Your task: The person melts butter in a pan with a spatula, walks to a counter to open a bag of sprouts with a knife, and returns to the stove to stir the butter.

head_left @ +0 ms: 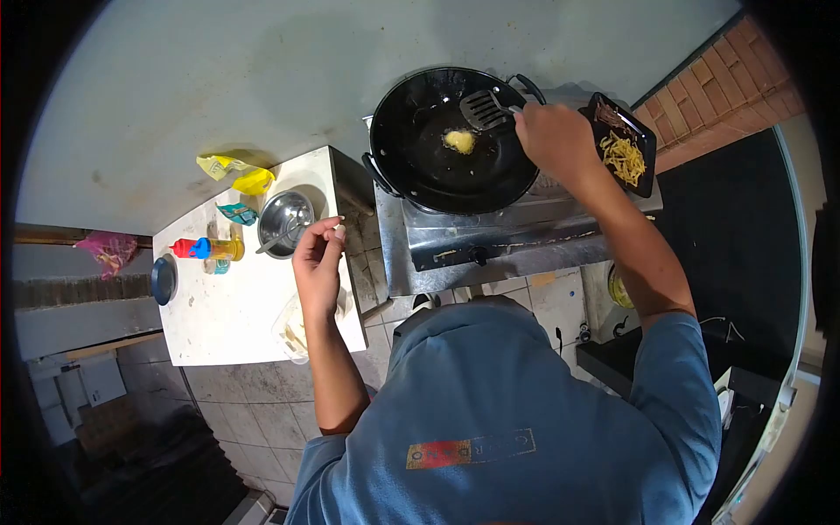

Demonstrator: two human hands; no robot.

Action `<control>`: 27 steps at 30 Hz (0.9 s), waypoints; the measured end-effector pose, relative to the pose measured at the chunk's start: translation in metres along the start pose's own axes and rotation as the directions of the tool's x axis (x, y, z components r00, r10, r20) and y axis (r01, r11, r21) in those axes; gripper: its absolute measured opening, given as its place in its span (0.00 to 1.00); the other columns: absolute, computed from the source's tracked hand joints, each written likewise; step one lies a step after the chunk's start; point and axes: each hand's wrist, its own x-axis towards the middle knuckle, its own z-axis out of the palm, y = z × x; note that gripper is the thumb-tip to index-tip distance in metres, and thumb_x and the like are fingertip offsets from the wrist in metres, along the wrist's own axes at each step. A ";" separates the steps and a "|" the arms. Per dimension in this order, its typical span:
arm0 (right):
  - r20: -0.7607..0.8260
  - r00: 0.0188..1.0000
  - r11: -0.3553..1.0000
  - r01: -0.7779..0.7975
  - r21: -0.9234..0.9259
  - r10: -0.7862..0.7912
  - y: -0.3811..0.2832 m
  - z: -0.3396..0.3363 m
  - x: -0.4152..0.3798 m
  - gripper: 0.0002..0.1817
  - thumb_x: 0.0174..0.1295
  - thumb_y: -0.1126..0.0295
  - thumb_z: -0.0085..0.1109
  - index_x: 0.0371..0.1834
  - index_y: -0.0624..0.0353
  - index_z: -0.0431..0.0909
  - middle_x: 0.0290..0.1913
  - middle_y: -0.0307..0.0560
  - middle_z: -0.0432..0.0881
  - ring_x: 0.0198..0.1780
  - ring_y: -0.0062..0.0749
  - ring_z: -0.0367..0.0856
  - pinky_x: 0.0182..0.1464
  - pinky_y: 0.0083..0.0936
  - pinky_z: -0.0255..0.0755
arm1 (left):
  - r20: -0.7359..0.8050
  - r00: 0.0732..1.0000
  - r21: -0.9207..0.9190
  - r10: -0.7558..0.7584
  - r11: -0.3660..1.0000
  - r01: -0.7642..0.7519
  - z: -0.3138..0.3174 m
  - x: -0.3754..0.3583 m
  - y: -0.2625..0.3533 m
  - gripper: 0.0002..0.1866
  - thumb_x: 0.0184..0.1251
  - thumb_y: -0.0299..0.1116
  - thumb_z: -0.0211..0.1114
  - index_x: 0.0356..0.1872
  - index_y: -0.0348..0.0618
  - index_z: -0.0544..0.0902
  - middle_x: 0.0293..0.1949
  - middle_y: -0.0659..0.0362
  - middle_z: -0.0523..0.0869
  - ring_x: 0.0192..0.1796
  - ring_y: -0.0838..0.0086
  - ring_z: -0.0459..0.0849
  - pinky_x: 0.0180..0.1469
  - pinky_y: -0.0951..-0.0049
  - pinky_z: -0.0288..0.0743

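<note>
My right hand (557, 143) is closed around the handle of a slotted spatula (484, 110), whose black head is tilted over the far right part of a black wok (429, 179). A small yellow lump (459, 141), possibly egg or batter, lies on the wok's bottom, just below the spatula head and apart from it. My left hand (319, 262) is raised near the table's right edge, thumb and fingers pinched together. A small pale spot shows at its fingertips, too small to name. Beside this hand is a steel bowl (286, 210) with a spoon (278, 238) in it.
The wok stands on a metal stove (437, 262). To its right, a black tray (647, 149) holds yellow strips and brown pieces. On the white table (227, 315) are squeeze bottles (210, 248), packets (238, 213), a blue lid (164, 280) and a clear container (293, 337).
</note>
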 end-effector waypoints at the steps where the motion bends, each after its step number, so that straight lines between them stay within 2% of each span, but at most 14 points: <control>1: 0.004 1.000 1.000 -0.004 -0.004 0.004 0.004 0.005 0.001 0.13 0.61 0.64 0.52 0.22 0.58 0.77 0.21 0.52 0.80 0.26 0.47 0.82 0.28 0.39 0.76 | 0.000 1.000 0.005 0.007 1.000 -0.007 -0.002 0.000 0.000 0.09 0.65 0.27 0.62 0.45 0.37 0.80 0.30 0.67 0.77 0.32 0.85 0.72 0.35 0.84 0.65; 6: 0.000 1.000 1.000 0.000 -0.007 0.000 0.012 0.016 0.010 0.15 0.61 0.63 0.51 0.21 0.59 0.78 0.21 0.53 0.80 0.27 0.49 0.81 0.31 0.41 0.77 | -0.023 0.999 0.024 -0.034 0.999 0.035 -0.002 0.002 -0.002 0.09 0.65 0.28 0.62 0.45 0.37 0.80 0.30 0.68 0.77 0.31 0.85 0.71 0.35 0.84 0.65; 9: 0.083 0.994 0.998 -0.066 -0.001 0.066 0.012 0.023 0.013 0.16 0.60 0.63 0.51 0.20 0.60 0.78 0.21 0.53 0.80 0.27 0.49 0.81 0.32 0.42 0.76 | -0.010 0.999 0.018 -0.033 0.999 0.034 -0.003 0.003 -0.005 0.09 0.65 0.28 0.62 0.45 0.38 0.80 0.30 0.68 0.77 0.31 0.85 0.71 0.35 0.84 0.65; 12: 0.014 1.000 0.998 0.005 0.061 -0.006 0.012 0.031 0.012 0.17 0.60 0.62 0.51 0.18 0.60 0.77 0.20 0.54 0.79 0.27 0.49 0.80 0.31 0.42 0.75 | 0.001 1.000 0.010 -0.030 1.000 0.030 -0.003 0.003 -0.008 0.09 0.65 0.28 0.62 0.44 0.38 0.80 0.30 0.68 0.77 0.31 0.85 0.71 0.35 0.84 0.65; 14: 0.002 0.999 0.987 0.049 0.152 -0.050 0.007 0.030 0.009 0.16 0.60 0.63 0.52 0.19 0.60 0.77 0.20 0.54 0.79 0.26 0.49 0.80 0.30 0.43 0.74 | -0.005 0.998 -0.004 -0.055 0.998 0.055 0.000 0.003 -0.008 0.07 0.64 0.24 0.62 0.43 0.39 0.80 0.28 0.71 0.75 0.31 0.88 0.70 0.35 0.87 0.63; 17: 0.004 1.000 0.985 0.029 0.172 -0.030 -0.004 0.010 0.004 0.14 0.60 0.63 0.53 0.20 0.60 0.77 0.20 0.54 0.79 0.26 0.50 0.79 0.29 0.44 0.74 | -0.010 0.997 0.014 -0.073 0.997 0.073 0.003 0.001 -0.007 0.07 0.65 0.24 0.62 0.43 0.38 0.80 0.29 0.70 0.75 0.32 0.88 0.70 0.35 0.87 0.63; 24: -0.021 1.000 0.994 0.020 0.106 -0.018 0.005 -0.002 0.004 0.13 0.59 0.64 0.53 0.22 0.60 0.77 0.21 0.53 0.79 0.26 0.50 0.80 0.30 0.43 0.75 | -0.010 0.998 0.021 -0.067 0.998 0.067 0.008 0.000 -0.006 0.08 0.65 0.25 0.62 0.43 0.37 0.80 0.29 0.70 0.75 0.31 0.88 0.70 0.35 0.87 0.63; 27: 0.020 1.000 0.997 0.002 0.080 -0.004 0.010 0.006 0.005 0.12 0.58 0.64 0.53 0.24 0.60 0.79 0.22 0.54 0.80 0.27 0.51 0.81 0.31 0.43 0.75 | -0.001 0.999 0.013 -0.054 0.998 0.054 0.009 0.000 -0.003 0.08 0.65 0.26 0.62 0.43 0.37 0.80 0.29 0.70 0.75 0.32 0.87 0.70 0.35 0.87 0.63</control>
